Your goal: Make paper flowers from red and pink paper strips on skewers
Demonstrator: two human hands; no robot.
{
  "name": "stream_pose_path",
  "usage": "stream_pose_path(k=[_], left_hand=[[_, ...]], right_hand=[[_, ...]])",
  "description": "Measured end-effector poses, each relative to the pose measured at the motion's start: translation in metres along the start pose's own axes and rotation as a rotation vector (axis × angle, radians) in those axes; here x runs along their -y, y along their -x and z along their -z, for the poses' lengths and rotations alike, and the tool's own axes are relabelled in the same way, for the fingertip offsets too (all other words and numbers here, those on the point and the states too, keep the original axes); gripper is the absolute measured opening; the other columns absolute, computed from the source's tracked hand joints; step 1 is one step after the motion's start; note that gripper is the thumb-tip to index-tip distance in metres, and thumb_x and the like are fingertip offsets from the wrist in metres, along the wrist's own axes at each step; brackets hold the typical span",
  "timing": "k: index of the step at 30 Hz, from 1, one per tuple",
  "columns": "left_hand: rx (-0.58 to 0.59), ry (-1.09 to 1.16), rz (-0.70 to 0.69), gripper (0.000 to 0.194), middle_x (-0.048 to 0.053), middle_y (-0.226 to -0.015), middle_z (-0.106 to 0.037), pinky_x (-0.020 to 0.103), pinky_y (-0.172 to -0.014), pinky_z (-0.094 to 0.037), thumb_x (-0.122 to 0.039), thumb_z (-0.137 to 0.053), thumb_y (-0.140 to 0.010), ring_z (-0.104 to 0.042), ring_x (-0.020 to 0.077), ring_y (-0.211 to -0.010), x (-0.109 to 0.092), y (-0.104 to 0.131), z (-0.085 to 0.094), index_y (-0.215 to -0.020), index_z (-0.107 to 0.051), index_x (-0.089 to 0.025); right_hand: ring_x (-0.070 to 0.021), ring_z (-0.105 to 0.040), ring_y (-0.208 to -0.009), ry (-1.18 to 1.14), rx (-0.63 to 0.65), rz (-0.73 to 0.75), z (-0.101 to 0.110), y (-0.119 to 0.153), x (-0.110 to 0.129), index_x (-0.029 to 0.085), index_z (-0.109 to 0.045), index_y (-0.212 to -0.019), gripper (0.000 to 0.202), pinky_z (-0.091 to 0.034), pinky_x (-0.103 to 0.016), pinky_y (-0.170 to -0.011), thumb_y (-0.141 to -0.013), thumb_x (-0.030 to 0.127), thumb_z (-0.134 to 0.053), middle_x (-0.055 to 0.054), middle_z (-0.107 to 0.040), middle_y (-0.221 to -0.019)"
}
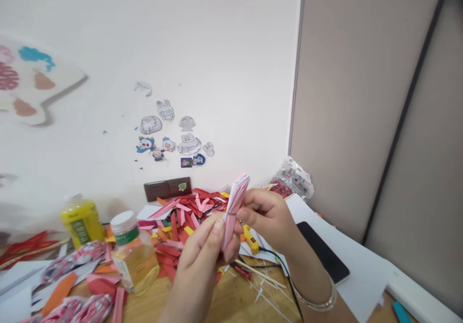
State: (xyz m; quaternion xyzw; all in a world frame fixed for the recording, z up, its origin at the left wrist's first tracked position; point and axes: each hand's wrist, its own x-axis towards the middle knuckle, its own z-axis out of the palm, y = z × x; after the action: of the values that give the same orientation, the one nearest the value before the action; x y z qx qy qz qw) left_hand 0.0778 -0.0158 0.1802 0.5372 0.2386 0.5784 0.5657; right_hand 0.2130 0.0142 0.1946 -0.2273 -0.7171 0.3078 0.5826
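— How far are we?
— Our left grip (206, 245) is curled firmly on the layered paper bundle (237, 193), which tilts between both grips; a thin tie (230, 213) already crosses its middle.
— And our right grip (265, 214)?
— Nearly closed beside the tie; we cannot tell whether that's fastened. The layers lie pressed together.

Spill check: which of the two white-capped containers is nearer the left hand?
The wide-lidded jar of amber liquid; the bright-yellow bottle stands farther left.

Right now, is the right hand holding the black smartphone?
No, the right hand is at the bundle of folded pink paper, while the black smartphone lies on white paper.
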Motion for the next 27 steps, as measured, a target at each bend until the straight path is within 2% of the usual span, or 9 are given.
stream_pose_path(k=[5,7,8,11,13,15,18,21,27], left_hand=[[0.307,0.172,0.178,0.034,-0.006,-0.048,-0.032,0.022,-0.043,-0.022,-0.045,-0.051,-0.083,-0.024,0.0072,-0.043,-0.007,-0.002,0.01,-0.064,-0.051,-0.018],[0.329,0.108,0.215,0.033,-0.007,-0.048,-0.033,0.021,-0.043,-0.023,-0.045,-0.048,-0.085,-0.024,0.0073,-0.042,-0.011,-0.003,0.012,-0.065,-0.051,-0.018],[0.284,0.013,0.184,0.033,-0.006,-0.048,-0.034,0.021,-0.043,-0.025,-0.046,-0.045,-0.086,-0.025,0.0078,-0.042,-0.012,-0.004,0.012,-0.068,-0.052,-0.018],[-0.037,-0.504,-0.125,0.028,-0.001,-0.059,-0.051,0.025,-0.049,-0.038,-0.043,-0.042,-0.088,-0.045,0.0136,-0.052,-0.007,-0.008,0.012,-0.085,-0.057,-0.02],[-0.261,-0.93,-0.414,0.026,0.006,-0.085,-0.064,0.031,-0.064,-0.046,-0.038,-0.045,-0.088,-0.058,0.0205,-0.075,0.002,-0.011,0.013,-0.102,-0.056,-0.02],[-0.334,-1.272,-0.697,0.031,0.014,-0.099,-0.065,0.038,-0.076,-0.048,-0.034,-0.051,-0.085,-0.06,0.0273,-0.092,0.012,-0.016,0.016,-0.109,-0.055,-0.015],[-0.388,-1.466,-0.871,0.026,0.015,-0.095,-0.068,0.035,-0.075,-0.05,-0.024,-0.045,-0.089,-0.064,0.0258,-0.09,0.02,-0.02,0.022,-0.11,-0.055,-0.012],[-0.332,-1.428,-0.838,0.026,0.011,-0.088,-0.07,0.029,-0.067,-0.051,-0.023,-0.04,-0.091,-0.066,0.022,-0.081,0.013,-0.018,0.022,-0.108,-0.057,-0.014],[-0.295,-1.005,-0.514,0.024,0.005,-0.088,-0.068,0.025,-0.065,-0.048,-0.032,-0.043,-0.089,-0.063,0.018,-0.077,-0.003,-0.005,0.01,-0.101,-0.061,-0.02]], right_hand=[[-0.0104,-0.047,-0.051,-0.054,0.038,-0.023,0.002,0.002,0.0,0.016,-0.062,-0.069,0.036,-0.038,-0.022,-0.047,-0.076,0.051,-0.063,0.001,-0.053,-0.058],[-0.0094,-0.043,-0.05,-0.014,0.021,-0.028,0.0,0.003,0.001,0.016,-0.059,-0.065,0.031,-0.035,-0.022,-0.046,-0.077,0.044,-0.063,0.003,-0.049,-0.056],[-0.0091,-0.042,-0.05,0.009,0.0,-0.035,-0.002,0.003,0.002,0.016,-0.057,-0.064,0.028,-0.034,-0.022,-0.046,-0.079,0.04,-0.062,0.003,-0.048,-0.055],[-0.0085,-0.04,-0.049,0.074,-0.11,-0.067,-0.011,0.001,0.003,0.017,-0.056,-0.065,0.021,-0.032,-0.021,-0.047,-0.08,0.031,-0.059,0.004,-0.046,-0.055],[-0.0087,-0.04,-0.05,0.106,-0.187,-0.088,-0.019,0.0,0.002,0.017,-0.056,-0.067,0.019,-0.033,-0.021,-0.047,-0.081,0.03,-0.057,0.004,-0.047,-0.055],[-0.0092,-0.043,-0.051,0.132,-0.246,-0.108,-0.024,-0.002,0.0,0.016,-0.056,-0.068,0.019,-0.034,-0.021,-0.048,-0.082,0.03,-0.055,0.003,-0.05,-0.057],[-0.0098,-0.045,-0.053,0.179,-0.25,-0.108,-0.025,-0.003,-0.002,0.016,-0.057,-0.068,0.018,-0.036,-0.021,-0.05,-0.081,0.029,-0.056,0.003,-0.052,-0.058],[-0.0097,-0.046,-0.054,0.198,-0.157,-0.062,-0.019,-0.003,-0.001,0.016,-0.059,-0.069,0.018,-0.036,-0.02,-0.05,-0.081,0.028,-0.056,0.003,-0.053,-0.059],[-0.0118,-0.054,-0.06,0.199,-0.053,0.041,-0.006,-0.003,0.004,0.017,-0.065,-0.076,0.014,-0.041,-0.022,-0.055,-0.082,0.027,-0.057,0.0,-0.062,-0.066]])
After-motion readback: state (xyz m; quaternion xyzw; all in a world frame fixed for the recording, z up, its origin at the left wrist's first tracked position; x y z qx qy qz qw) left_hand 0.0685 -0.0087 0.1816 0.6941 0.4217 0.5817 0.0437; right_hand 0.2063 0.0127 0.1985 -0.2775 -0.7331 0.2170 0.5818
